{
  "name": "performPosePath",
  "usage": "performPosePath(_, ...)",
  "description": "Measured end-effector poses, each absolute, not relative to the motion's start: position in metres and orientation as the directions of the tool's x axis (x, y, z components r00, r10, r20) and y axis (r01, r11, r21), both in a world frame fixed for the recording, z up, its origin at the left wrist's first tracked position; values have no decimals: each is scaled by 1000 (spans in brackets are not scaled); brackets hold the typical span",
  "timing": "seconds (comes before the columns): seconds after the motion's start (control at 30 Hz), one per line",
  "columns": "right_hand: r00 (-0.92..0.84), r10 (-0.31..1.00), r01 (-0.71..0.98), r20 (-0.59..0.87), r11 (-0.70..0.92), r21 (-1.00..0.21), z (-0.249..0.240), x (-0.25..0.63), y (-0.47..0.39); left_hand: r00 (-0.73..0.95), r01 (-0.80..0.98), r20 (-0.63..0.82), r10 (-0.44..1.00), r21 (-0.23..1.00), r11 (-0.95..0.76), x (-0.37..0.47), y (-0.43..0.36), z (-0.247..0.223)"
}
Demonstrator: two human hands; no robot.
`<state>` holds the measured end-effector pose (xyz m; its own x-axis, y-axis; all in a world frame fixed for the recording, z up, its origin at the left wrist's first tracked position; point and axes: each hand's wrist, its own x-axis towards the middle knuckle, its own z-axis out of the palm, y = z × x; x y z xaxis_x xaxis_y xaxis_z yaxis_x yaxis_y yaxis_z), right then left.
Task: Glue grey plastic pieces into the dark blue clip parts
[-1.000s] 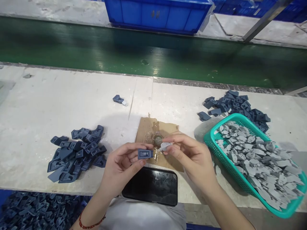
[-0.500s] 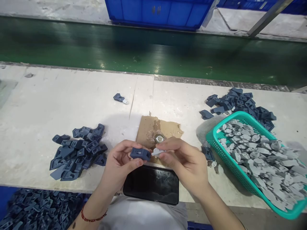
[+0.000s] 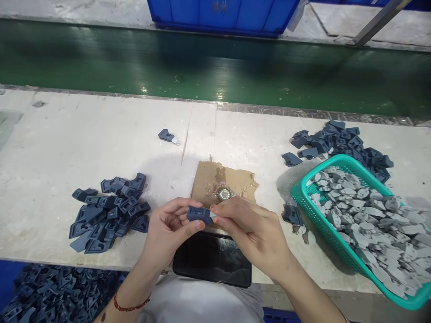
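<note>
Between thumb and fingers, my left hand (image 3: pixel 171 226) grips a dark blue plastic part (image 3: pixel 198 215) with a recess in its side. My right hand (image 3: pixel 251 229) pinches a small light grey plastic piece (image 3: pixel 213 214) against that part's right end; fingertips cover most of it. Just beyond the hands, a round shiny metal object (image 3: pixel 224 194) sits on a torn piece of brown cardboard (image 3: pixel 205 177). Below them lies a black smartphone (image 3: pixel 212 260), screen up.
Heaps of dark blue parts lie left (image 3: pixel 107 213) and back right (image 3: pixel 343 143). A green basket (image 3: pixel 299 193) on the right holds grey pieces. One blue part (image 3: pixel 166 135) with a grey tip lies farther back. Beyond run a green conveyor belt (image 3: pixel 168 67) and a blue crate (image 3: pixel 218 15).
My right hand has moved slightly left, bringing the grey piece from beside the blue part's end up against it. The blue part has tilted a little in my left hand.
</note>
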<state>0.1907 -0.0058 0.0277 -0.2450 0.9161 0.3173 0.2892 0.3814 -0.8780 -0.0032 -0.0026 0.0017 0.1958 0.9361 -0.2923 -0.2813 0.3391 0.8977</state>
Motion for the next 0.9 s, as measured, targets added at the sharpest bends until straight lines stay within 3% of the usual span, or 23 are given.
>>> performPosePath(0.17,-219,961,270,165,223,-937,31,191,-5,284,-175,-284,916,924,341,-6,2,12)
performPosePath(0.27,-173,985,181,10,42,-983,31,192,-5,395,140,-177,902,981,131,-12,5,30)
performPosePath(0.33,-175,983,135,-51,-27,-991,31,191,-6,503,371,-143,852,927,-63,-16,6,39)
performPosePath(0.4,-192,979,101,-70,-51,-994,31,189,-7,573,481,-137,808,855,-196,-19,5,44)
performPosePath(0.5,-206,977,70,-52,-38,-997,32,186,-10,596,466,-80,799,845,-263,-20,3,42)
performPosePath(0.63,-232,973,158,-11,27,-987,39,186,-13,624,372,-39,781,893,-252,-15,0,36)
performPosePath(0.9,-265,964,250,-3,66,-966,42,193,-12,596,327,-122,794,940,-101,-4,-2,36)
